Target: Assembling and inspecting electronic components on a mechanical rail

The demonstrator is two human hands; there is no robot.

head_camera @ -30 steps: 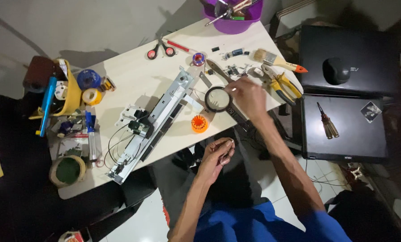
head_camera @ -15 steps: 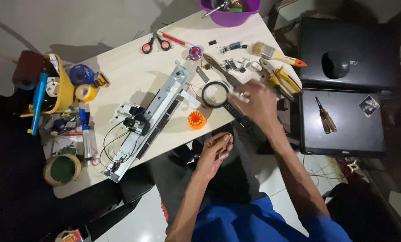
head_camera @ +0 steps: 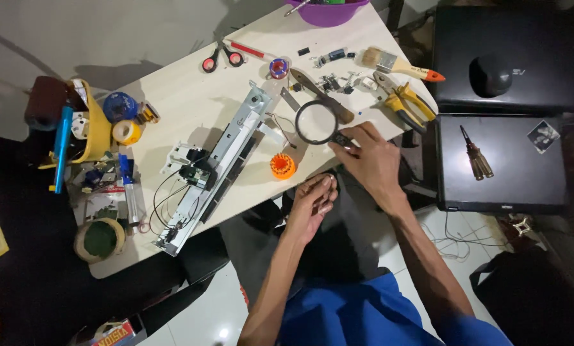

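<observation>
My right hand [head_camera: 371,163] grips the black handle of a round magnifying glass [head_camera: 317,123], whose lens lies low over the white table [head_camera: 184,102] near its front edge. My left hand [head_camera: 311,204] hovers palm up just off the table edge, below the lens, with its fingers curled together. Whether something small sits at its fingertips is unclear. An orange round part [head_camera: 282,166] rests on the table left of both hands. A long grey metal rail assembly [head_camera: 219,163] with wires lies diagonally across the table.
Yellow-handled pliers [head_camera: 407,102], a paintbrush [head_camera: 396,64], red scissors [head_camera: 221,59] and small parts lie at the back. A purple bowl [head_camera: 328,8] sits at the far edge. A yellow container [head_camera: 94,128] and tape rolls [head_camera: 126,132] crowd the left. A screwdriver [head_camera: 476,154] lies on a black laptop [head_camera: 501,163] at right.
My right hand has slid back from the small parts toward me and closed on the magnifying glass handle. My left hand has stayed near the table edge.
</observation>
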